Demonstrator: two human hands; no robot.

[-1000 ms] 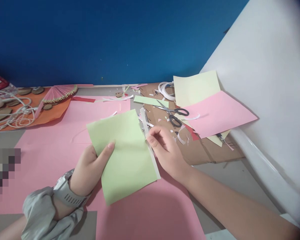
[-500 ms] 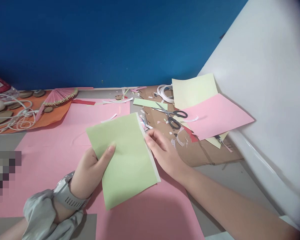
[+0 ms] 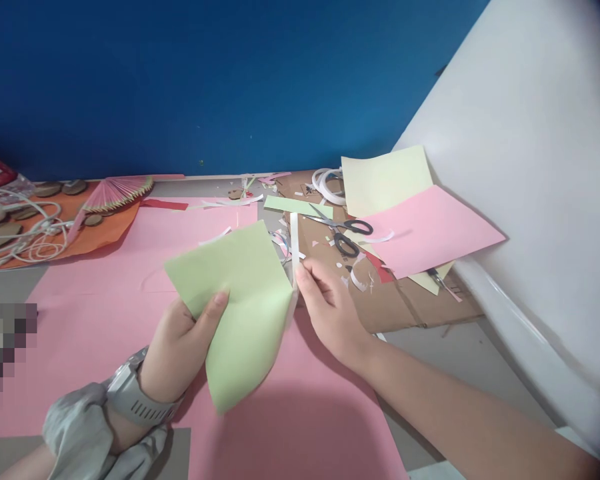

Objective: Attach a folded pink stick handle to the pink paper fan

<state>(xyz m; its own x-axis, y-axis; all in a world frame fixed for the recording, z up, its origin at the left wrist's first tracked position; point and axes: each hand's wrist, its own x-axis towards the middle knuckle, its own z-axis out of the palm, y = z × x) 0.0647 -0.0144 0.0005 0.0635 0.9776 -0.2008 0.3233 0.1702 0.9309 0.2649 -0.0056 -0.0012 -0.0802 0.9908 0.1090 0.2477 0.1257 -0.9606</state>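
Note:
My left hand (image 3: 190,333) grips a light green sheet of paper (image 3: 247,300) near its left edge, thumb on top and fingers hidden beneath. The sheet is held above pink paper (image 3: 300,427) and curls downward along its lower right side. My right hand (image 3: 330,310) pinches a thin white strip (image 3: 295,237) between thumb and forefinger at the sheet's right edge. The strip's upper end sticks up free of the paper, while lower down it still meets the edge. It looks like the backing of double-sided tape, though I cannot be certain.
Black-handled scissors (image 3: 347,233) lie open on a cardboard sheet (image 3: 395,307) among scraps. White tape rolls (image 3: 327,185) sit behind them. Loose pink (image 3: 435,230) and pale yellow sheets (image 3: 387,180) lie right. A folded pink fan (image 3: 117,195) and white cord (image 3: 45,233) rest on orange paper.
My right hand has pulled the white strip's upper part away from the green sheet's right edge. The sheet has bent and its lower right corner has curled under.

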